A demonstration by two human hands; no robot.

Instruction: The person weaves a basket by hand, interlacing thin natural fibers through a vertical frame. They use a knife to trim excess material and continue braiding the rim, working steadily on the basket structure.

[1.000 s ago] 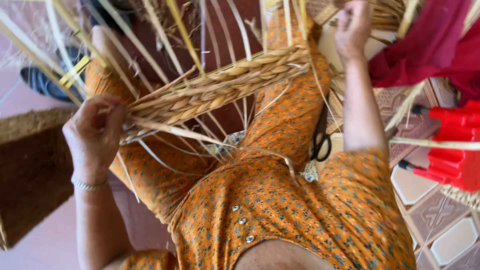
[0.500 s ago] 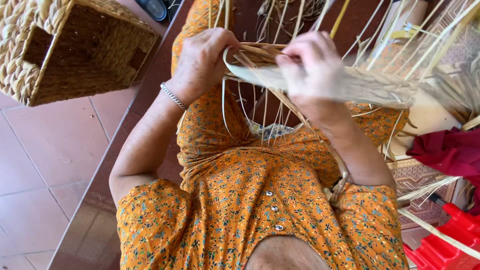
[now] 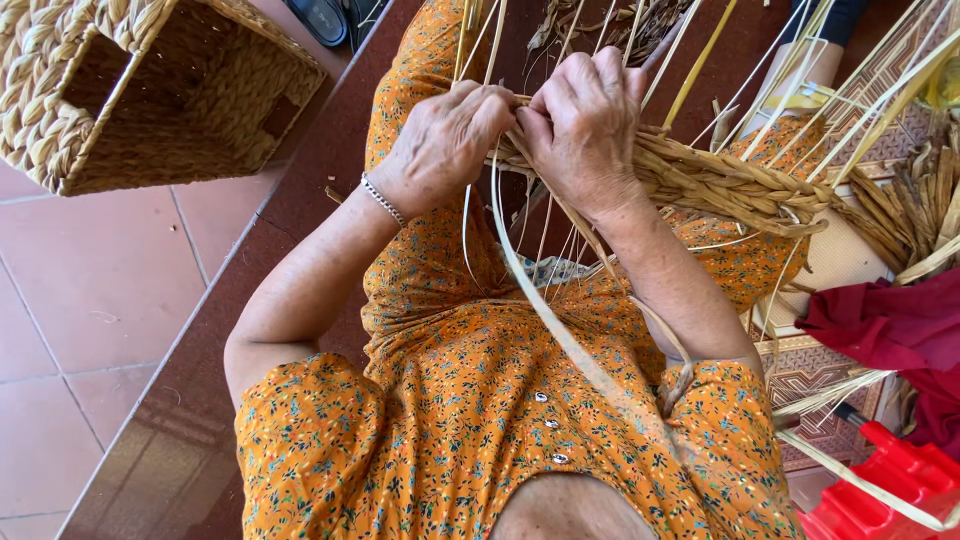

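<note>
Hands [image 3: 520, 140] now closer on braid [image 3: 720, 185].

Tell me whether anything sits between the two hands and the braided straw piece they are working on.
Nothing visible does. The left hand and right hand both close directly on the end of the braided straw piece, fingers on its strands. Loose straw strands hang below the hands, not between them and the braid.

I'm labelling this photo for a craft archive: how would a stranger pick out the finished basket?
Start at the red-tiled floor in the upper left corner, well away from both hands. The woven basket lies there tipped on its side, its opening showing. Unlike the loose braided strip over the lap, it is a finished, box-shaped piece with thick plaited walls.
</note>
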